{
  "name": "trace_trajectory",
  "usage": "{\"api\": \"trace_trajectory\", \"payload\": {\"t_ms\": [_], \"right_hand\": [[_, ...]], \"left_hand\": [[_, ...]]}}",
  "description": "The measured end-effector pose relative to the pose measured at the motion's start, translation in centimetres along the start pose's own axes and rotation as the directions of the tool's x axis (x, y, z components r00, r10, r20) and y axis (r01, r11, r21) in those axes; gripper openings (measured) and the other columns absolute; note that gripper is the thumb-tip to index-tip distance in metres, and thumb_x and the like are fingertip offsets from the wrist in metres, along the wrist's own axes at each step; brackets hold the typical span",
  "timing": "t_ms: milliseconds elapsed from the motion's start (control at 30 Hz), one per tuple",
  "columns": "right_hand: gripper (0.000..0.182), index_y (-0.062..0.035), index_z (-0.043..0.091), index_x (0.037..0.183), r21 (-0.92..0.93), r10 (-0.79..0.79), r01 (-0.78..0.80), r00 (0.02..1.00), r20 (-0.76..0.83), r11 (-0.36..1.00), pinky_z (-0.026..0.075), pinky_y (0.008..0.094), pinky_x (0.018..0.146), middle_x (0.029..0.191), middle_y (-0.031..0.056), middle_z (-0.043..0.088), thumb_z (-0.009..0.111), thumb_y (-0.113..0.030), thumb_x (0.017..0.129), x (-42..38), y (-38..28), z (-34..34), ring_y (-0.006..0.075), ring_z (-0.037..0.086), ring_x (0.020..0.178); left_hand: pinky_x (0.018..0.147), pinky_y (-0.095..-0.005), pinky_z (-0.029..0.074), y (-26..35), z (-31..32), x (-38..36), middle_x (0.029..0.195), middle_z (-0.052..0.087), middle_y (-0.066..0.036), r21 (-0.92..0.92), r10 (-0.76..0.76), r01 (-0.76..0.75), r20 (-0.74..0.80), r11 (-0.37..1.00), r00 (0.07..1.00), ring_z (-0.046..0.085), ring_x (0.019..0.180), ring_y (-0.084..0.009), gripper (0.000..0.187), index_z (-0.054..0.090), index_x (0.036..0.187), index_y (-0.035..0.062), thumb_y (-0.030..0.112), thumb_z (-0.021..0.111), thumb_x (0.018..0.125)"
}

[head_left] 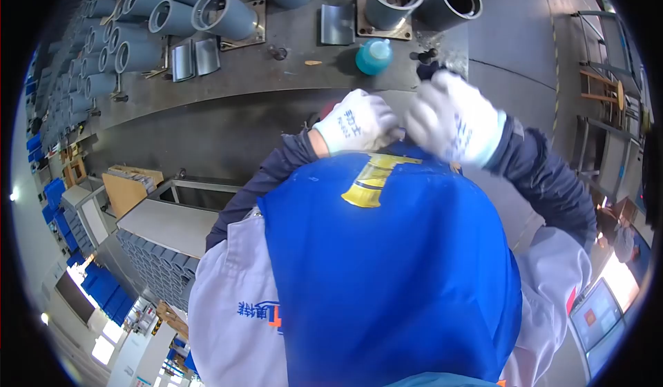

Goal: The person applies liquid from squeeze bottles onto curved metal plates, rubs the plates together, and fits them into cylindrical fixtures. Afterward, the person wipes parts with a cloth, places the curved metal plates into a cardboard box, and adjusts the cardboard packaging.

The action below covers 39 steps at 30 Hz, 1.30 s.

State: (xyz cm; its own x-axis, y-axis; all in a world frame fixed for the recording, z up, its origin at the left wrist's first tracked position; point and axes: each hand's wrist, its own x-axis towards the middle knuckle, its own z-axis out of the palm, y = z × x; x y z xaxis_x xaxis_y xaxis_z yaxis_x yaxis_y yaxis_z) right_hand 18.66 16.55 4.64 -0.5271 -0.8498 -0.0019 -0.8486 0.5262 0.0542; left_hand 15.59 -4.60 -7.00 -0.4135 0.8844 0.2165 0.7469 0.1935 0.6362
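Observation:
My left hand [356,123], in a white glove with dark printing, is at the front of my blue apron [394,263], below the table edge. Its fingers are curled in, and whatever they hold is hidden. Close beside it, my right hand [452,119] is raised in a matching glove, slightly blurred, with its fingers closed. I cannot make out what is in it. Just beyond the right hand a small dark object [429,69] shows at the table edge. A bottle of teal liquid [373,57] stands on the table past both hands.
Grey cylinders [224,14] crowd the metal table [269,75], some on square base plates [362,17]. Curved metal pieces [337,24] lie among them. The table ends at the right, beside the floor [511,49]. A cart with stacked grey parts [155,256] stands at left.

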Motion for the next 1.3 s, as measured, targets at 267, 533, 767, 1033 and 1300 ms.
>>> {"api": "trace_trajectory", "payload": {"t_ms": [267, 533, 767, 1033, 1300], "right_hand": [[0.021, -0.0031, 0.063, 0.089, 0.562, 0.493, -0.423, 0.869, 0.031, 0.711, 0.047, 0.0378, 0.080, 0.089, 0.0097, 0.065, 0.065, -0.010, 0.070, -3.2, 4.3, -0.1, 0.0302, 0.060, 0.085], [0.019, -0.0004, 0.064, 0.093, 0.882, 0.653, -0.447, 0.714, 0.253, 0.147, 0.050, 0.0291, 0.077, 0.090, 0.0087, 0.067, 0.067, -0.011, 0.078, -3.1, -0.1, 2.4, 0.0185, 0.063, 0.081], [0.027, -0.0038, 0.055, 0.118, 0.889, 0.891, 0.068, 0.013, 0.454, -0.454, 0.053, 0.0292, 0.063, 0.088, 0.0066, 0.063, 0.057, -0.017, 0.095, -8.2, 2.6, 5.5, 0.0166, 0.062, 0.073], [0.054, -0.0036, 0.043, 0.136, 0.931, 0.992, -0.345, -0.024, 0.121, -0.122, 0.043, 0.0336, 0.099, 0.123, 0.0116, 0.056, 0.067, -0.018, 0.090, -7.2, 6.5, 16.5, 0.0209, 0.054, 0.114], [0.068, 0.0001, 0.025, 0.153, 0.935, 0.853, -0.281, 0.411, 0.322, -0.218, 0.035, 0.0330, 0.110, 0.151, 0.0196, 0.038, 0.054, -0.011, 0.092, -8.8, 5.9, 16.8, 0.0249, 0.041, 0.136]], "left_hand": [[0.087, -0.0407, 0.045, -0.5, -0.4, -2.0, 0.096, 0.064, -0.006, -0.097, 0.083, -0.104, -0.198, 0.990, 0.977, 0.062, 0.096, -0.0286, 0.027, 0.063, 0.097, 0.0106, 0.017, 0.072, 0.072], [0.091, -0.0423, 0.045, -0.7, -2.1, -2.6, 0.096, 0.065, -0.007, -0.024, 0.060, -0.070, -0.307, 0.997, 0.950, 0.062, 0.101, -0.0297, 0.017, 0.062, 0.097, 0.0089, 0.014, 0.067, 0.081], [0.092, -0.0410, 0.048, -0.7, -2.6, -4.3, 0.100, 0.066, -0.010, -0.341, -0.308, 0.123, -0.568, 0.932, 0.763, 0.063, 0.102, -0.0305, 0.019, 0.063, 0.098, 0.0050, 0.003, 0.065, 0.080], [0.096, -0.0328, 0.047, -3.8, -2.7, -5.6, 0.113, 0.063, -0.012, -0.513, -0.554, 0.224, -0.695, 0.829, 0.458, 0.061, 0.107, -0.0239, 0.024, 0.064, 0.100, 0.0029, -0.007, 0.057, 0.080], [0.106, -0.0394, 0.041, -6.8, -0.6, -5.8, 0.131, 0.053, -0.018, -0.317, -0.488, 0.378, -0.668, 0.870, 0.563, 0.053, 0.122, -0.0335, 0.081, 0.047, 0.135, 0.0052, 0.012, 0.085, 0.063]]}}
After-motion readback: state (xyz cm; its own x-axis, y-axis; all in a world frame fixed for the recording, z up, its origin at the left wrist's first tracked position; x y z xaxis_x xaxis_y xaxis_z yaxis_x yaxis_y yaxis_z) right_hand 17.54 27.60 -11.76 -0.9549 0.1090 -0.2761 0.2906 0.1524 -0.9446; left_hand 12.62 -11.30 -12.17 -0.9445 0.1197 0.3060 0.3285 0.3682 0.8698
